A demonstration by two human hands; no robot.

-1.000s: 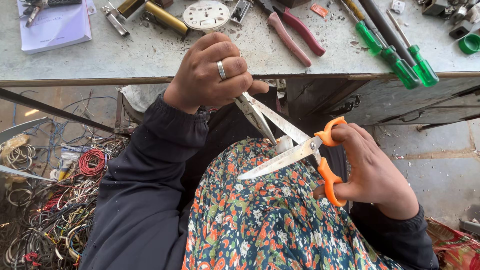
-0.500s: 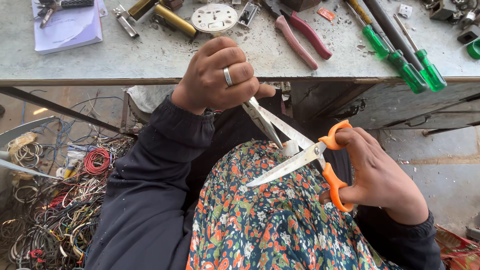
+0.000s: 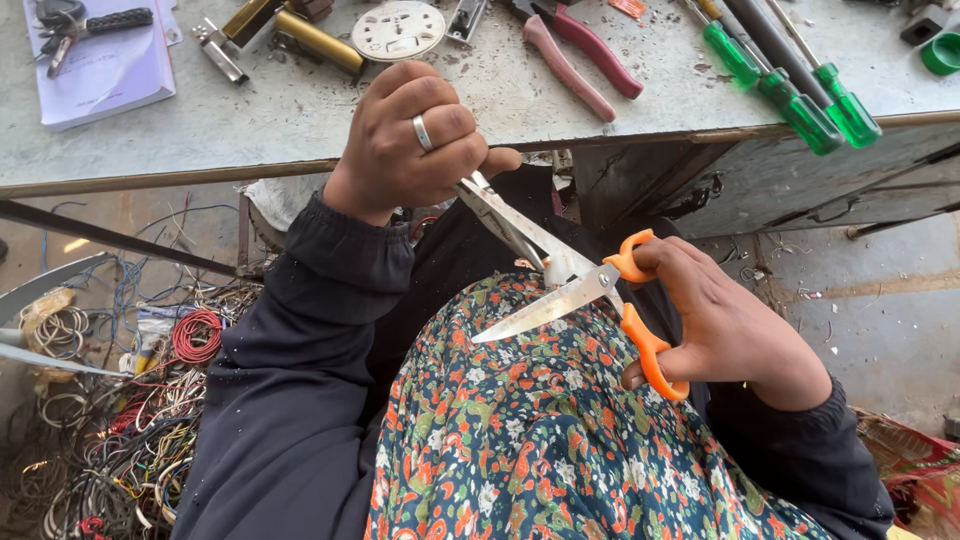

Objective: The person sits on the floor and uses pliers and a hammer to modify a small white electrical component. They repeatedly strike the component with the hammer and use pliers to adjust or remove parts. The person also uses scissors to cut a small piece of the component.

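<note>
R hand fingers in orange-handled steel scissors, blades half open, below grey table edge. L hand fisted tight on upper blade tip. Keep L fingers off edge; close slowly.

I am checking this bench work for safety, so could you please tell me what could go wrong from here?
1. The orange-handled scissors are open, one blade running up into the closed left hand; if the right hand squeezes or slips, the fingers could be cut.
2. The free blade points down at the floral fabric on the lap; a slip could likely snag it.
3. What the left hand grips is hidden, so a small piece might drop into the wire tangle.
</note>
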